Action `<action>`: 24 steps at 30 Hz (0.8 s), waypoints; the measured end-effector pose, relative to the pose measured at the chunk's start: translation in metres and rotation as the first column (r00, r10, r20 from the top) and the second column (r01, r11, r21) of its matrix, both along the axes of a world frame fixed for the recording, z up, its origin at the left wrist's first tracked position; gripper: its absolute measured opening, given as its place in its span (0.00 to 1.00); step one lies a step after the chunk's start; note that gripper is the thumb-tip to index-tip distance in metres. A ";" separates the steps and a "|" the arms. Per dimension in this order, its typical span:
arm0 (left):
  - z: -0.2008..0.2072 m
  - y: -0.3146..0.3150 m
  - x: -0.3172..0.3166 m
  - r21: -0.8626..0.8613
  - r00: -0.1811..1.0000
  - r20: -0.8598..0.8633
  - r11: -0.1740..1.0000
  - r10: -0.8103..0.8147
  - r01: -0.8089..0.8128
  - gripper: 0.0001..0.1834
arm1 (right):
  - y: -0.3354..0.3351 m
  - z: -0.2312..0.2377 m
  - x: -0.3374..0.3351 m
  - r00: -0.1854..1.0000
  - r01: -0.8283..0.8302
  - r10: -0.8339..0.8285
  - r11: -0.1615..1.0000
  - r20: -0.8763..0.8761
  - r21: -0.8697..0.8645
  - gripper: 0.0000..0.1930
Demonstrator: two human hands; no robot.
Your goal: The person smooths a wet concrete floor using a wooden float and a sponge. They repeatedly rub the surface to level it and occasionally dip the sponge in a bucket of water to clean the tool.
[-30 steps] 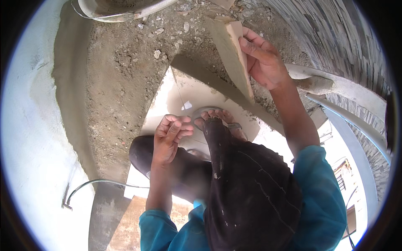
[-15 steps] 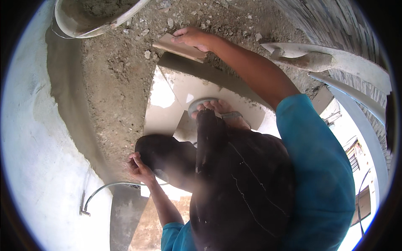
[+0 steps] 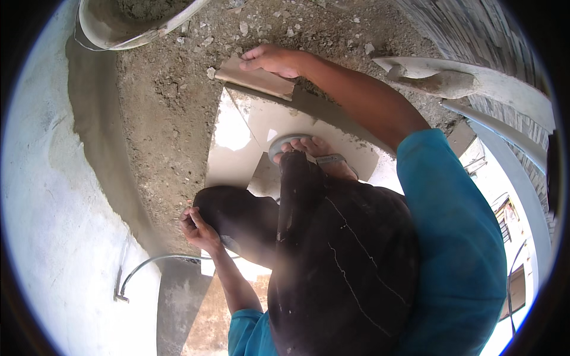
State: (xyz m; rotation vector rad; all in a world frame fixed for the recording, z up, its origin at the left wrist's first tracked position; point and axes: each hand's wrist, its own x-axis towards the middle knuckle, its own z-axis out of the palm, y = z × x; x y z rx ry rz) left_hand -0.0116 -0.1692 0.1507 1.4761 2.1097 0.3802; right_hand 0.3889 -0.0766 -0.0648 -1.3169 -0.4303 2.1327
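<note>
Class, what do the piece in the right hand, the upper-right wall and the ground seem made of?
Piece in the right hand: probably ceramic tile, matte beige, thin and flat.
Wall: perhaps rough stone cladding, or imitation; narrow grey strips show.
Ground: seemingly sandy earth, dull, grainy, with pale fragments.

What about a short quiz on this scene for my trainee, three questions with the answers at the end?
1. Multiple choice: what is the person's right hand holding?
A) a trowel
B) a tile piece
C) a hammer

2. True or false: the sandalled foot rests on pale floor tiles.

3. Fill the gap: the bucket with grey contents sits at the upper ____ of the picture.

Key: 1. B; 2. true; 3. left.
</note>
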 end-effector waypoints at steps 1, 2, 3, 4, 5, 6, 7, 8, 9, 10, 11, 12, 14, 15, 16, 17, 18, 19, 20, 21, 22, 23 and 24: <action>-0.002 0.000 -0.001 0.008 1.000 0.015 1.000 -0.005 0.004 0.10 | -0.004 0.005 0.005 0.999 -0.042 0.042 0.999 -0.008 0.031 0.26; -0.004 -0.001 -0.004 0.015 0.999 0.031 1.000 -0.009 0.008 0.10 | -0.009 0.010 0.011 0.996 -0.083 0.084 0.995 -0.013 0.062 0.26; -0.005 -0.003 -0.006 0.025 0.999 0.041 1.000 -0.010 0.009 0.10 | -0.017 0.016 0.016 0.994 -0.098 0.102 0.990 -0.027 0.106 0.25; -0.004 -0.003 -0.005 0.021 0.999 0.050 1.000 0.000 -0.001 0.10 | -0.029 0.024 0.024 0.992 -0.111 0.118 0.983 -0.039 0.146 0.25; -0.003 -0.002 -0.002 0.016 0.998 0.059 1.000 0.010 -0.011 0.10 | -0.041 0.030 0.033 0.990 -0.123 0.135 0.975 -0.051 0.187 0.24; -0.002 -0.002 0.000 0.016 0.998 0.067 1.000 0.022 -0.023 0.10 | -0.052 0.034 0.043 0.993 -0.094 0.106 0.981 -0.059 0.167 0.24; -0.002 -0.002 0.000 0.024 0.998 0.058 0.999 0.023 -0.024 0.10 | -0.062 0.035 0.054 0.995 -0.063 0.074 0.987 -0.072 0.150 0.24; -0.001 -0.002 0.000 0.032 0.999 0.048 0.999 0.024 -0.025 0.10 | -0.065 0.034 0.058 0.995 -0.031 0.042 0.991 -0.085 0.133 0.24; 0.000 -0.002 -0.001 0.038 0.999 0.037 0.999 0.023 -0.024 0.10 | -0.061 0.030 0.058 0.994 0.022 -0.010 0.994 -0.109 0.111 0.25; 0.000 -0.002 -0.001 0.042 0.999 0.044 0.999 0.022 -0.024 0.10 | -0.056 0.023 0.062 0.990 0.076 -0.066 0.994 -0.122 0.082 0.25; 0.001 -0.002 -0.003 0.047 0.999 0.048 0.999 0.021 -0.024 0.10 | -0.049 0.016 0.064 0.983 0.130 -0.121 0.990 -0.137 0.054 0.26; 0.000 -0.002 -0.004 0.047 0.998 0.059 0.999 0.021 -0.023 0.11 | -0.039 0.006 0.052 0.981 0.193 -0.192 0.981 -0.016 0.008 0.25; -0.005 -0.001 -0.006 0.015 0.999 0.050 1.000 0.017 -0.018 0.11 | -0.022 0.000 0.042 0.984 0.177 -0.176 0.984 -0.018 0.018 0.25; -0.005 -0.001 -0.008 0.005 0.999 0.031 1.000 0.016 -0.016 0.11 | -0.013 -0.004 0.033 0.986 0.167 -0.166 0.986 -0.033 0.026 0.25; -0.006 -0.001 -0.009 0.015 0.997 0.069 1.000 0.017 -0.018 0.11 | -0.008 -0.012 0.026 0.988 0.155 -0.154 0.988 -0.022 0.027 0.25; -0.008 -0.002 -0.008 0.023 0.994 0.109 1.000 0.018 -0.020 0.11 | -0.005 -0.019 0.019 0.990 0.142 -0.142 0.990 -0.010 0.027 0.25; -0.008 -0.003 -0.008 0.033 0.990 0.141 0.999 0.024 -0.029 0.11 | -0.002 -0.019 0.014 0.992 0.123 -0.123 0.992 -0.005 0.029 0.25; -0.007 -0.003 -0.007 0.029 0.991 0.134 0.999 0.019 -0.023 0.11 | -0.004 -0.019 0.011 0.995 0.100 -0.099 0.995 -0.029 0.026 0.25; -0.007 -0.003 -0.004 0.024 0.991 0.131 1.000 0.013 -0.016 0.10 | -0.008 -0.018 0.010 0.996 0.078 -0.077 0.997 -0.050 0.022 0.24; -0.005 -0.002 -0.004 0.025 0.993 0.120 1.000 0.011 -0.014 0.10 | -0.008 -0.013 0.007 0.996 0.051 -0.049 0.998 -0.079 0.025 0.24; -0.005 -0.003 -0.006 0.030 0.991 0.134 0.999 0.017 -0.021 0.10 | -0.013 -0.006 0.008 0.996 0.054 -0.052 0.998 -0.072 0.024 0.22; -0.006 -0.003 -0.009 0.033 0.988 0.150 0.999 0.022 -0.027 0.10 | -0.024 0.000 0.012 0.998 -0.004 0.007 0.999 -0.069 0.049 0.21; -0.008 -0.003 -0.009 0.034 0.985 0.172 0.999 0.027 -0.034 0.10 | -0.038 0.005 0.022 0.996 -0.061 0.065 0.996 -0.058 0.072 0.20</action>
